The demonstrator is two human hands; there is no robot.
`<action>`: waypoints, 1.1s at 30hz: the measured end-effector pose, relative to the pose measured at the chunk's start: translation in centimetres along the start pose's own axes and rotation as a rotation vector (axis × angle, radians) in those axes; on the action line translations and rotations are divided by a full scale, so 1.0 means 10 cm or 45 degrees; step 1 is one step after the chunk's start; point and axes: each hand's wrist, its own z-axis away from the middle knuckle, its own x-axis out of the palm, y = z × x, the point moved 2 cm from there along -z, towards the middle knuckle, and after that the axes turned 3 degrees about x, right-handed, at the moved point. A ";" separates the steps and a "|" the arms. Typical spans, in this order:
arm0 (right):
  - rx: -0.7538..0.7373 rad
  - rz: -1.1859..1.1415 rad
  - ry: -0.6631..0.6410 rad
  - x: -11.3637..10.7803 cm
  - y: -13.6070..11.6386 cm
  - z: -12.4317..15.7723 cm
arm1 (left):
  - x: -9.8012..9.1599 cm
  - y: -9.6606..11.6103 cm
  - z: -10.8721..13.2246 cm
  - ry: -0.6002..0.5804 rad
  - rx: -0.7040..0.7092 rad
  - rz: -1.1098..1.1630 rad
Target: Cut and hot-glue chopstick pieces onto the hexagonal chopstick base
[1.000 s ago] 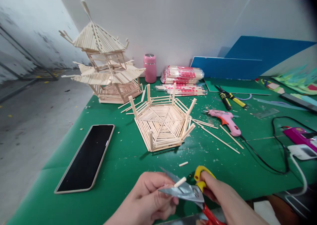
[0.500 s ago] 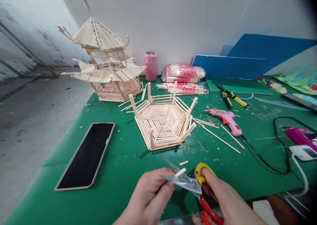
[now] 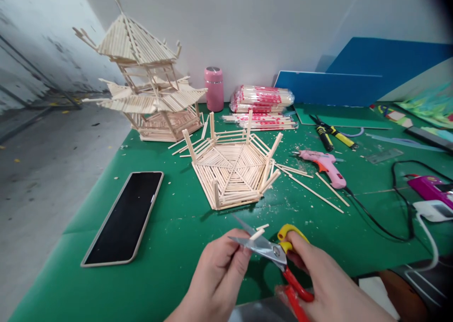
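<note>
My left hand (image 3: 215, 277) pinches a short wooden stick (image 3: 257, 233) and holds it between the blades of the scissors (image 3: 269, 252). My right hand (image 3: 329, 284) grips those scissors by their red and yellow handles, blades slightly apart around the stick. Another short stick piece (image 3: 262, 226) lies on the green mat (image 3: 177, 227) just beyond the blades. A hexagonal stick frame (image 3: 231, 171) with upright posts sits farther back at the centre.
A tall stick pagoda model (image 3: 148, 86) stands back left, a black phone (image 3: 123, 218) lies at left. A pink cup (image 3: 214, 88), wrapped chopstick packs (image 3: 262, 100), pink glue gun (image 3: 323, 164) with black cable, pliers (image 3: 331, 135), blue boards (image 3: 354, 86) and loose sticks (image 3: 314, 192) fill the back and right.
Both hands with stick and scissors have risen slightly toward the frame; the blades have narrowed around the stick. The view has shifted down a little.
</note>
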 end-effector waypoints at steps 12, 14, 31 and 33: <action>-0.078 0.133 -0.014 -0.08 -0.04 0.04 | 0.03 -0.15 -0.01 -0.331 -0.597 0.828; -0.078 0.078 -0.033 -0.09 -0.06 0.04 | 0.03 -0.16 0.01 -0.352 -0.603 0.830; -0.091 0.093 0.032 0.01 0.08 0.07 | -0.03 -0.14 0.05 -0.335 -0.297 0.320; -0.076 0.040 -0.021 -0.04 0.00 0.04 | -0.03 -0.20 0.06 -0.342 -0.383 0.434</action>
